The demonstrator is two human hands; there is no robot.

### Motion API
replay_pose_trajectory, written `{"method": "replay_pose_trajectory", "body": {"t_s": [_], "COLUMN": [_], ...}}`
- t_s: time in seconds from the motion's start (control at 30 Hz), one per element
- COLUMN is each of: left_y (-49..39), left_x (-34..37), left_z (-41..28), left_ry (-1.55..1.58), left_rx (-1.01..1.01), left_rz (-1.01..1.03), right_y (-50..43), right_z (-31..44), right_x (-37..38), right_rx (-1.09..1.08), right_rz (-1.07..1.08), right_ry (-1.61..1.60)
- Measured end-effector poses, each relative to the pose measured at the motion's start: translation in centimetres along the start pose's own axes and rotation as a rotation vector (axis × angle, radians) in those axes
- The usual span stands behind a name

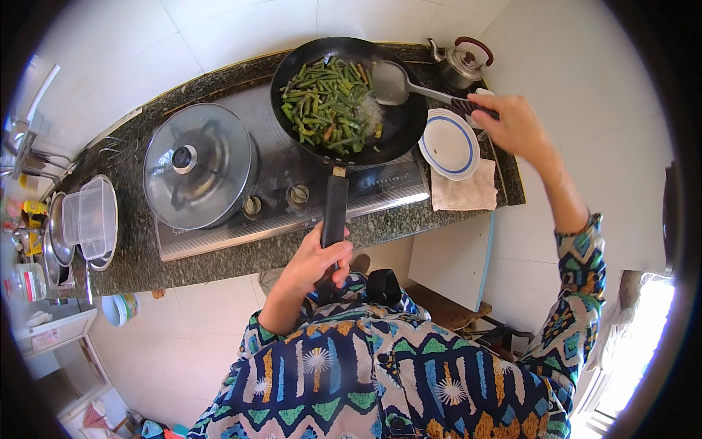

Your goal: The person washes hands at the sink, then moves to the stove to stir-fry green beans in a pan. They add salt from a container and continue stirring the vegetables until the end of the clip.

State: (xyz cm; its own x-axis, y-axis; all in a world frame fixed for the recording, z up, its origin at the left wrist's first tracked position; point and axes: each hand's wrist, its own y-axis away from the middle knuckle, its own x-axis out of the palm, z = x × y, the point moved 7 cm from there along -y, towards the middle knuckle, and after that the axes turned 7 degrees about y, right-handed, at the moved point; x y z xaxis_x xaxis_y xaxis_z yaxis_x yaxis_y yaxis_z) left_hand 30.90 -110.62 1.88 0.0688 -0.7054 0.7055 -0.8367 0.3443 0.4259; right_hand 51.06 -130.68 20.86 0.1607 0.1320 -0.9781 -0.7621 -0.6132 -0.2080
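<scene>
My left hand (315, 258) grips the black handle (334, 206) of a dark frying pan (403, 131) on the right side of the gas stove. Cut green beans (326, 104) fill the pan's left and middle, and a pale bubbly liquid (373, 118) shows at their right edge. In my right hand (513, 123) is the dark handle of a metal spatula (390, 82). Its broad blade is over the right part of the pan, beside the beans; whether it touches the pan I cannot tell.
A glass lid (219, 170) covers the left burner. Right of the pan are a blue-ringed white plate (452, 145), a folded cloth (469, 192) and a metal kettle (459, 66). Clear plastic containers (88, 217) stand at the counter's left. An open cabinet door (452, 258) hangs below.
</scene>
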Motion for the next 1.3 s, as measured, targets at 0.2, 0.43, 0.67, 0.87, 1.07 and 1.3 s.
{"method": "replay_pose_trajectory", "body": {"t_s": [0.2, 0.43, 0.67, 0.87, 1.07, 1.3], "left_y": [0.0, -0.2, 0.0, -0.1, -0.1, -0.2], "left_x": [0.1, 0.1, 0.2, 0.3, 0.3, 0.3], "left_z": [0.0, 0.1, 0.1, 0.3, 0.3, 0.2], "left_ry": [0.027, 0.020, 0.038, 0.041, 0.049, 0.031], "left_rx": [-0.018, -0.023, -0.010, -0.020, -0.013, -0.011], "left_rz": [0.001, 0.011, 0.001, 0.008, 0.011, 0.005], "right_y": [0.7, 4.7, 6.7, 8.3, 4.3, 1.4], "right_z": [-6.3, 0.8, 3.5, -0.2, -0.8, 3.3], "right_x": [3.1, 15.3, 17.4, 13.1, 6.7, 0.6], "right_rx": [0.600, 0.792, 0.848, 0.762, 0.401, 0.096], "right_rz": [0.650, 0.630, 0.303, 0.147, 0.032, -0.051], "right_ry": [-0.408, -1.150, -1.512, -1.218, -0.318, -0.064]}}
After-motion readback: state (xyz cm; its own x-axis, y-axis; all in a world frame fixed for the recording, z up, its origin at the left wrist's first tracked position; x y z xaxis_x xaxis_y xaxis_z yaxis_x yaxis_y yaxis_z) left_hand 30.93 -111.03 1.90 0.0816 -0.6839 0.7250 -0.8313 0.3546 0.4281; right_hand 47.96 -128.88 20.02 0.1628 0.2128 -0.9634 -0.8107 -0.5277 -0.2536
